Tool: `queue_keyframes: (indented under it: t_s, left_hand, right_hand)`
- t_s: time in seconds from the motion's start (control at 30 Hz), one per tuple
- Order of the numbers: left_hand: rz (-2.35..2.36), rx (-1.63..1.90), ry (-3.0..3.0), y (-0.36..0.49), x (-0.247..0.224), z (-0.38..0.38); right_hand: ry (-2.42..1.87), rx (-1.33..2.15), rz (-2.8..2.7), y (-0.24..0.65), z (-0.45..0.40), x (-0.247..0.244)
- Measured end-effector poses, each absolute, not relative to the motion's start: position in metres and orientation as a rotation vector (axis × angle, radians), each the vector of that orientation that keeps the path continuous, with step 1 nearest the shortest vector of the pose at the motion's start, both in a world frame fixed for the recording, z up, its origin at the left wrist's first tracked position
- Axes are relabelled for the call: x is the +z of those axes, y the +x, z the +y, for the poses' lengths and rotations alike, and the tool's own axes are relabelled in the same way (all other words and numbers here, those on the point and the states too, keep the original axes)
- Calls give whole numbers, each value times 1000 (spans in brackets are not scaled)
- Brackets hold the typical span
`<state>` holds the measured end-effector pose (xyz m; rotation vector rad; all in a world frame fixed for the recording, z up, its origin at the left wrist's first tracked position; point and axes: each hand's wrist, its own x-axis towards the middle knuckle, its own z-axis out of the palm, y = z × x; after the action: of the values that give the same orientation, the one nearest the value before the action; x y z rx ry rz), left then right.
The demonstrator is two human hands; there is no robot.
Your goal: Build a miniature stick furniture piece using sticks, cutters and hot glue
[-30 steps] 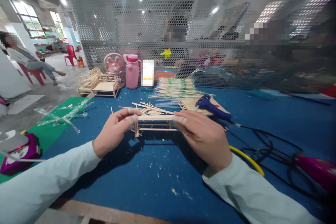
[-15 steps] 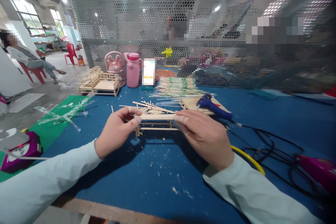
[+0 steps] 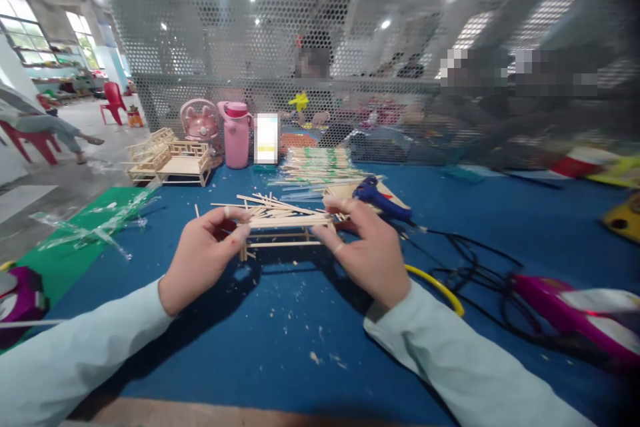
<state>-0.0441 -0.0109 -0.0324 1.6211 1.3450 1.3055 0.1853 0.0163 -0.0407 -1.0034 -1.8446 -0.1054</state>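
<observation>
A small frame of thin pale wooden sticks (image 3: 285,221), like a miniature bench, is between my two hands over the blue table. My left hand (image 3: 205,250) pinches its left end between thumb and forefinger. At the other end, my right hand (image 3: 373,250) has its thumb against the front and its forefinger over the top, with the corner showing between them. Loose wooden sticks (image 3: 270,200) lie in a pile just behind the frame. A blue glue gun (image 3: 383,199) rests beyond my right hand, on a pale wooden piece.
Finished miniature wooden furniture (image 3: 185,163) stands at the back left, near a pink bottle (image 3: 237,137) and a phone (image 3: 267,139). Bundled sticks (image 3: 317,163) lie behind. Black cables (image 3: 465,263), a yellow tube (image 3: 443,290) and a purple device (image 3: 565,300) occupy the right side.
The view has turned to the right, so things appear farther left. My right thumb and forefinger have spread farther apart at the frame's right end; my left hand keeps its pinch.
</observation>
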Motion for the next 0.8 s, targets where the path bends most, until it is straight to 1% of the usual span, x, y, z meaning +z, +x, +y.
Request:
queue_keyframes:
  t_s: [0.1,0.2,0.47,0.8]
  left_hand:
    - [1356,1311,1620,-46,-33,-11]
    - [1352,1320,1617,-46,-33,-11]
    - [1384,1324,1614,-44,-33,-13]
    - [1392,1354,1628,-41,-33,-13]
  right_hand:
    - [-1029,137,-1802,188,16,-43]
    - [-1004,233,-1799,189,16,-42]
    - [-914,-21,-1894,187,15,-34]
    - [-928,-63,-1872,185,16,-36]
